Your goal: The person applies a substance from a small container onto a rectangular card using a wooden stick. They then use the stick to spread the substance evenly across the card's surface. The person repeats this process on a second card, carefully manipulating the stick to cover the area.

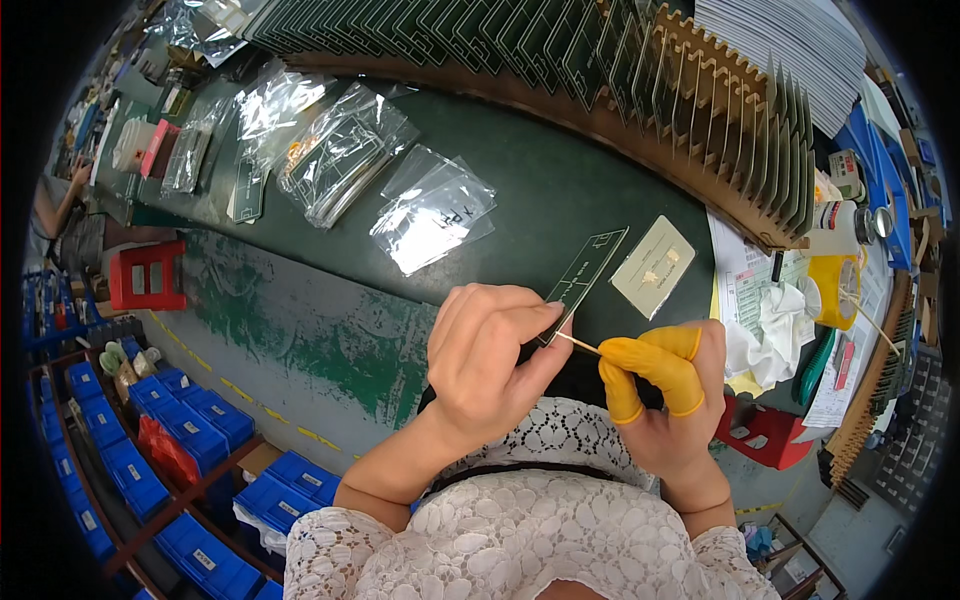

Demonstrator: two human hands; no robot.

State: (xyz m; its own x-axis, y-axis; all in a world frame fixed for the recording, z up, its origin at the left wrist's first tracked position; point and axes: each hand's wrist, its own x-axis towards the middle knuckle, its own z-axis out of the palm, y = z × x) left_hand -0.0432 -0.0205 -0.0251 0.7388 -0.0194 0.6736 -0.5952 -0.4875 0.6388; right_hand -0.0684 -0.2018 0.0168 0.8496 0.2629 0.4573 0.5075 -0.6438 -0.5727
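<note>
Between the thumb and fingers of my left hand is the lower end of a thin dark green circuit board, tilted up over the table edge. My right hand wears yellow finger cots and pinches a thin wooden swab stick. The stick's far tip meets the board's lower corner, close to my left thumb; whether it presses on the board I cannot tell. Beyond my hands a pale beige board with printed marks lies flat on the green table.
A long brown slotted rack of upright green boards curves across the back. Clear plastic bags and bagged boards lie to the left. At right are a white cloth, yellow tape and a bottle. Blue bins stand lower left.
</note>
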